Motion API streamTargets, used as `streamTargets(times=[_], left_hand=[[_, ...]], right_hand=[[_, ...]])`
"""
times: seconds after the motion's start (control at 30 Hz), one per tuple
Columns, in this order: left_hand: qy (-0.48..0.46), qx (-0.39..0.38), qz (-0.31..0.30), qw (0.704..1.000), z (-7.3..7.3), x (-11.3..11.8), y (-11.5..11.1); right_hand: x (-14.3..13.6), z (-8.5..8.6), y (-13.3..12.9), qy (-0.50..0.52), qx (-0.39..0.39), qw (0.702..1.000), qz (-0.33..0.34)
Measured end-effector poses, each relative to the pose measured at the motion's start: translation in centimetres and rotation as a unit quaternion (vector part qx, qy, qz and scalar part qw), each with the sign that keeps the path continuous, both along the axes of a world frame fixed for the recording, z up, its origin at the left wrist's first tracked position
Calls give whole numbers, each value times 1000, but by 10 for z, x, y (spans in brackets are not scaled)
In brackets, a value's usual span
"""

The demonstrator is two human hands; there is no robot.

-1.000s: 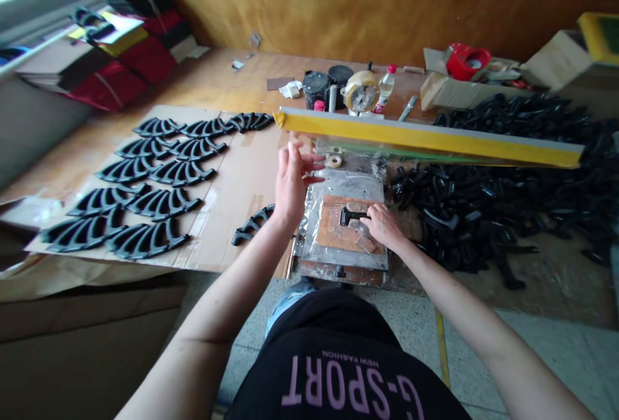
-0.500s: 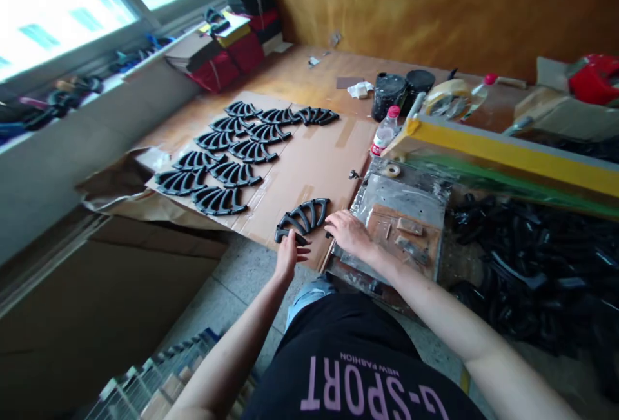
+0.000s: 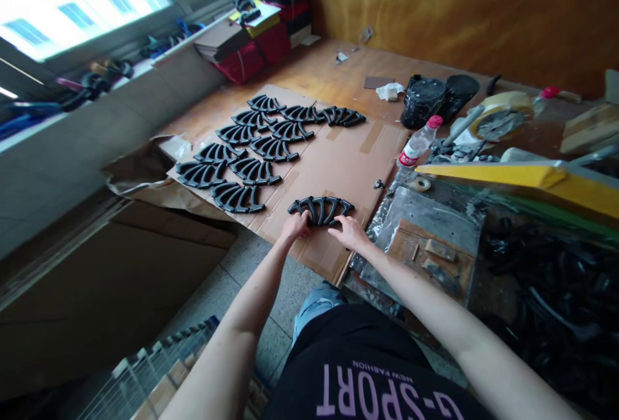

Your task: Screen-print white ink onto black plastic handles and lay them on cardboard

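Observation:
A fan-shaped set of black curved ribs (image 3: 322,210) lies on a flat sheet of cardboard (image 3: 333,168), near its front edge. My left hand (image 3: 296,225) has its fingers closed on the left end of this set. At the right end, my right hand (image 3: 349,233) grips it between thumb and fingers; the fingertips are partly hidden. Farther left on the cardboard, several similar black fan-shaped sets (image 3: 258,142) lie in rows, close against one another.
To the right is a worn work plate (image 3: 401,204) with small wooden blocks (image 3: 440,250). A red-capped bottle (image 3: 420,142), dark tubs (image 3: 423,100) and a tape roll (image 3: 503,115) stand behind it. A heap of black parts (image 3: 556,304) fills the lower right.
My left hand has closed on the left end of the black fan-shaped set, and my right hand has come onto its right end. The set has turned to lie more level. The view has shifted left.

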State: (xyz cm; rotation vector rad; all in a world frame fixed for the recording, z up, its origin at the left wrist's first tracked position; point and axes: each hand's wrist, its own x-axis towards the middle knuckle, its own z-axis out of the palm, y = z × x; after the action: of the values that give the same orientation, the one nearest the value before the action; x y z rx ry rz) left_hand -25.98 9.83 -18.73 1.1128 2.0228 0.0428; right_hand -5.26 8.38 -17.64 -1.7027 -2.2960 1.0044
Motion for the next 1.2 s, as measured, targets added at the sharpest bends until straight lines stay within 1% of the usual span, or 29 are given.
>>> streamTargets(times=[0.07,0.13,0.17,0.2,0.27,0.3,0.33,0.4,0.47,0.53,0.6,0.67,0.73,0.8,0.83,0.9,0.97,1.03,1.1,1.17,1.2], left_hand=[[52,17,-21,998,9,-1,4],[116,63,-37,991,14,7,-7],[148,106,-56,982,14,15,-16],[174,159,-84,968,13,25,-25],[204,258,-151,932,6,46,-42],[208,288,-175,918,1,56,-47],[207,299,-186,913,-4,65,-50],[211,296,-181,914,-14,77,-49],[215,288,-171,917,-20,80,-41],[213,292,-174,916,-23,75,-31],[199,306,-199,909,-24,64,-17],[169,326,-260,893,-23,51,9],[132,337,-335,870,-19,40,50],[108,334,-397,848,-14,33,103],[104,328,-419,840,-11,32,131],[108,316,-439,834,-7,31,188],[117,312,-437,836,-5,32,237],[128,314,-420,842,-6,32,274],[144,314,-391,853,-8,31,298],[164,311,-352,867,-11,33,310],[174,309,-330,875,-12,36,312]], right_hand=[[5,3,-1,3,-2,1000,15],[9,5,-3,-24,7,999,32],[11,6,-4,-46,13,998,40],[12,6,-5,-70,17,996,48],[13,6,-6,-112,11,992,63],[12,6,-6,-126,-1,990,70],[11,6,-5,-134,-14,988,77],[9,5,-4,-140,-38,986,84],[6,5,-2,-144,-58,984,82],[5,4,-2,-142,-76,984,79],[4,3,-2,-136,-95,984,71],[3,0,-2,-127,-109,984,61],[3,-4,-3,-120,-115,985,53],[4,-8,-4,-118,-121,984,49],[4,-9,-4,-118,-126,984,48],[4,-13,-5,-120,-139,982,46],[5,-17,-6,-119,-150,981,42],[6,-22,-7,-114,-159,980,38],[7,-30,-7,-103,-165,980,38],[8,-36,-8,-89,-168,981,36],[8,-38,-8,-82,-167,982,34]])
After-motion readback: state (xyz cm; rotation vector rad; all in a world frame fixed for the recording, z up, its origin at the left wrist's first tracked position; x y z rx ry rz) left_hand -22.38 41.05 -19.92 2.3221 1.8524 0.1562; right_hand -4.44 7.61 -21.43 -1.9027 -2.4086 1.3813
